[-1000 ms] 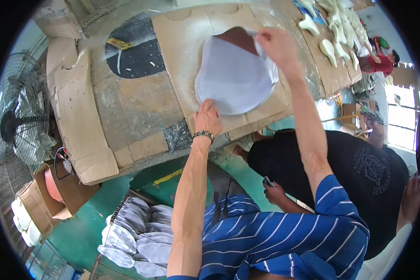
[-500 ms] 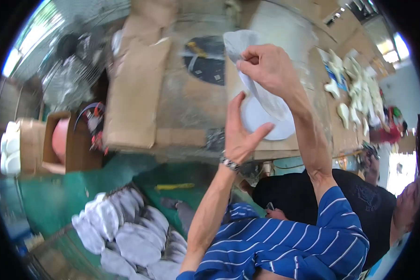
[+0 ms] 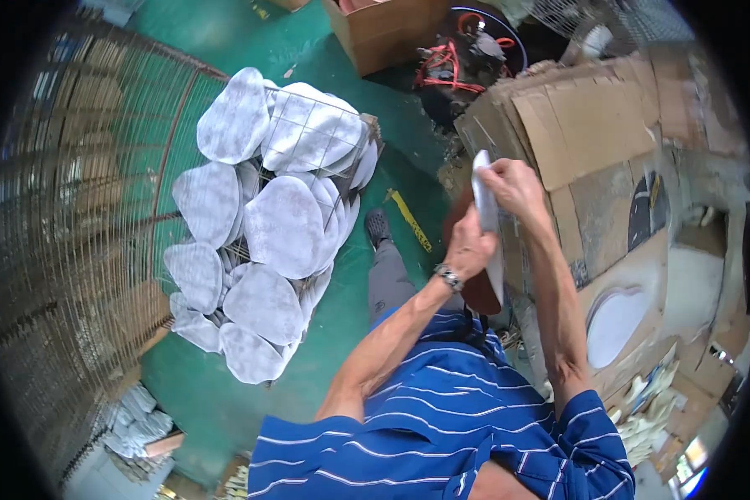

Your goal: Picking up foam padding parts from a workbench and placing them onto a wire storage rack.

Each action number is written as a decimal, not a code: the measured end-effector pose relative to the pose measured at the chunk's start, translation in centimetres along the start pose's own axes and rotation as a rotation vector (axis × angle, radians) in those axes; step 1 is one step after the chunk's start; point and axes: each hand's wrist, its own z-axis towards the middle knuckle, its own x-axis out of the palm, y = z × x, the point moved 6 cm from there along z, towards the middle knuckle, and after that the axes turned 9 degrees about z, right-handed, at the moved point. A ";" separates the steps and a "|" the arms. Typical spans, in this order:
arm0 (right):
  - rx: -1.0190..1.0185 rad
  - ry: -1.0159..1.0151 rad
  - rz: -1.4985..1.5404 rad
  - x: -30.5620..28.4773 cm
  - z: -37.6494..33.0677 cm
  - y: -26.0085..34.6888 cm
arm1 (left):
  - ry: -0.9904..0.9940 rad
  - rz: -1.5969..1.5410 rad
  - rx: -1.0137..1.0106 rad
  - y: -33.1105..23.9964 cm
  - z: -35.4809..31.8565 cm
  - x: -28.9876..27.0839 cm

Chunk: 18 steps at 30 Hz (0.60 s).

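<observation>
Centrally, right of frame middle, both hands gripped a thin white oval sheet [image 3: 487, 218] held edge-on: right hand [image 3: 515, 185] pinched its top edge, left hand [image 3: 468, 247] clasped its side. Similar pale grey oval sheets [image 3: 262, 229] lay stacked in a wire basket at left; a cardboard-covered table [image 3: 596, 133] stood at right.

Small manufacturing workshop, floor-level production area. Evidence: green-painted concrete floor [image 3: 217, 400], scuffed and dusty; workbench [image 3: 642, 208] padded with taped, worn cardboard sheets; wire rack [image 3: 308, 133] stacked with many identical grey-white oval cut pieces [image 3: 283, 225]; a large metal mesh cage [image 3: 67, 250] at the left; open cardboard box [image 3: 392, 29] on the floor; black tub of tangled red cords [image 3: 467, 58]; pale shaped parts [image 3: 650, 408] heaped by the bench. Finish throughout is rough and utilitarian, not domestic.
</observation>
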 end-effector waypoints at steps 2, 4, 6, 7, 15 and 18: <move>-0.004 0.104 -0.047 4.4 3.1 3.4 | -0.079 0.029 -0.041 2.2 1.6 -5.2; 0.054 0.242 -0.001 7.8 6.2 6.4 | -0.105 -0.088 -0.198 4.6 3.0 -9.7; 0.052 0.162 -0.148 9.4 9.4 9.4 | -0.092 -0.376 -0.227 5.4 4.1 -13.8; 0.045 0.114 -0.162 9.6 10.8 10.8 | -0.109 -0.541 -0.241 5.3 4.8 -15.6; -0.019 -0.044 0.184 5.8 14.7 16.0 | -0.189 -0.908 0.098 1.0 10.4 -29.4; 0.009 -0.057 0.238 6.4 12.6 12.9 | -0.371 -0.954 0.090 5.2 11.2 -33.5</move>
